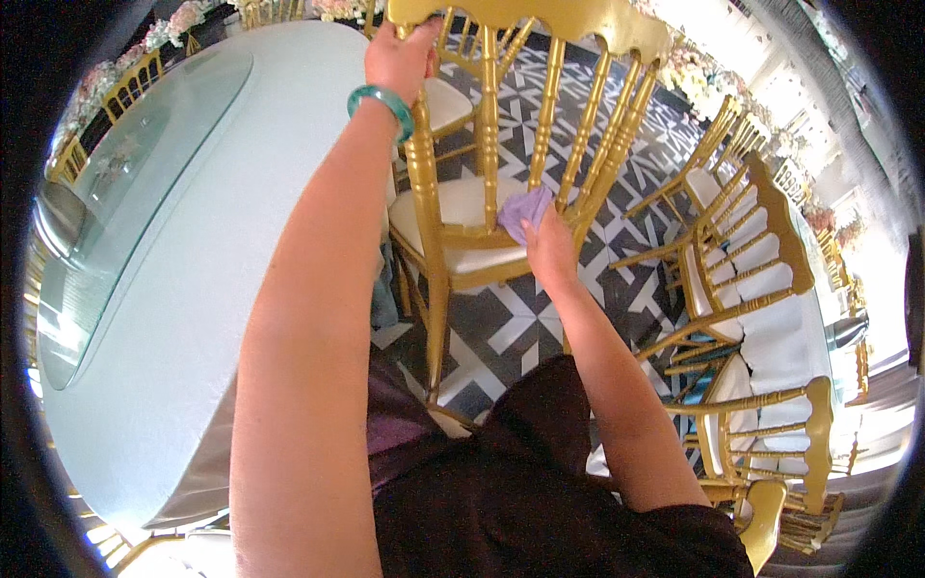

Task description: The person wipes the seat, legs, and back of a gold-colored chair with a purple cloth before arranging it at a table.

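Gold chair (487, 183) stands just in front of the person, beside the round table (193, 289) with its pale cloth, its back toward the camera and its white seat cushion (462, 207) facing away over the patterned black-and-white floor (511, 332). The chair's long axis runs up and down the head view, from the top rail at the upper edge to the legs lower down; the top rail is partly cut off by the picture's rim, and the front legs are hidden behind the seat.

Left hand (400, 53), wearing a green bangle (383, 104), grips the top rail, fingers curled around it; the fingertips are out of sight behind the rail. Right hand (549, 246) presses a lilac cloth (525, 212) against the lower back of the chair where the spindles meet the seat; the cloth is bunched and partly covered by the fingers. More gold chairs (752, 260) stand in a row to the right, bent by the lens.
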